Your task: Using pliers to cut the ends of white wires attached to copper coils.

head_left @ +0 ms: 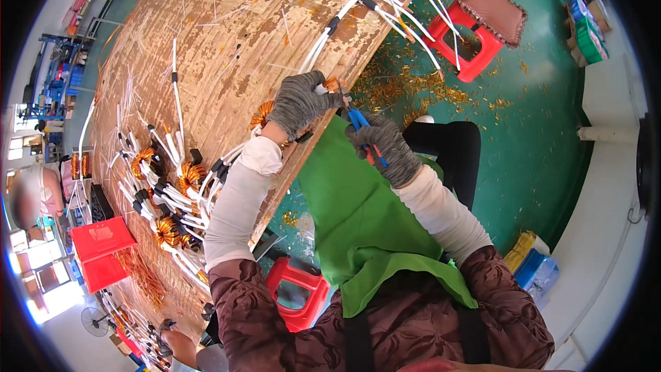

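Observation:
Both of my hands wear grey knitted gloves and meet at the table's right edge. My left hand (pixel 301 103) is closed round a white-sleeved wire lead, whose bare copper end (pixel 332 85) sticks out past the fingers. An orange copper-wound coil (pixel 261 114) shows just behind that hand, partly covered by it. In my right hand (pixel 387 150) are pliers (pixel 357 118) with blue and red handles. Their jaws are at the copper end, close to my left fingertips; whether they bite on it, I cannot tell.
Several copper coils (pixel 191 176) with white leads and black sleeves lie left of my arm on the worn wooden table (pixel 227 34). More leads (pixel 372 3) overhang its far edge. A red cushioned stool (pixel 475 41) and a red bin (pixel 103 248) stand nearby. Another person's hand (pixel 167 336) is lower left.

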`<state>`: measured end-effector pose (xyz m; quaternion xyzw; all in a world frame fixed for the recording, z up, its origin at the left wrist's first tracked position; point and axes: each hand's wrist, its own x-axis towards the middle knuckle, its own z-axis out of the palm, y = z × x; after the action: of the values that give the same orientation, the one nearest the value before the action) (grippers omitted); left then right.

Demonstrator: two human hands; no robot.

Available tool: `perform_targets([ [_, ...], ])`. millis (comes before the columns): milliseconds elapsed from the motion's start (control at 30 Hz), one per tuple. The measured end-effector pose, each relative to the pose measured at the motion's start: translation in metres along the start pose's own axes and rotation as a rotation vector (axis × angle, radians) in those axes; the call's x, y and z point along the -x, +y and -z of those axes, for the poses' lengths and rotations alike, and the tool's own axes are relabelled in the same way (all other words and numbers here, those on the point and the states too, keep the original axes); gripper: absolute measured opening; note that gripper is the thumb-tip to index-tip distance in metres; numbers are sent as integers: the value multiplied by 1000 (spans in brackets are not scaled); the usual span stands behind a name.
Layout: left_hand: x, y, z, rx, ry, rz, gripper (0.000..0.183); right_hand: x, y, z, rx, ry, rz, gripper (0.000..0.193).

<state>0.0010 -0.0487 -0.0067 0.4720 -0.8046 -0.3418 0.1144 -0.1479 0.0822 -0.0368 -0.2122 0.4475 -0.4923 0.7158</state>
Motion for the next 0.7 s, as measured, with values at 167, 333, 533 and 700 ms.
perform_targets([
  [167,-3,6,-5,-101,193,30,61,-8,-2,11,-255,183,161,39],
  [333,7,-13,19,285,-14,-59,48,2,-3,38,333,236,249,42],
  [533,12,-25,21,802,-114,-11,32,4,-15,31,1074,282,666,51],
  [700,9,-25,15,810,-81,0,28,-6,-37,8,1398,295,640,54],
])
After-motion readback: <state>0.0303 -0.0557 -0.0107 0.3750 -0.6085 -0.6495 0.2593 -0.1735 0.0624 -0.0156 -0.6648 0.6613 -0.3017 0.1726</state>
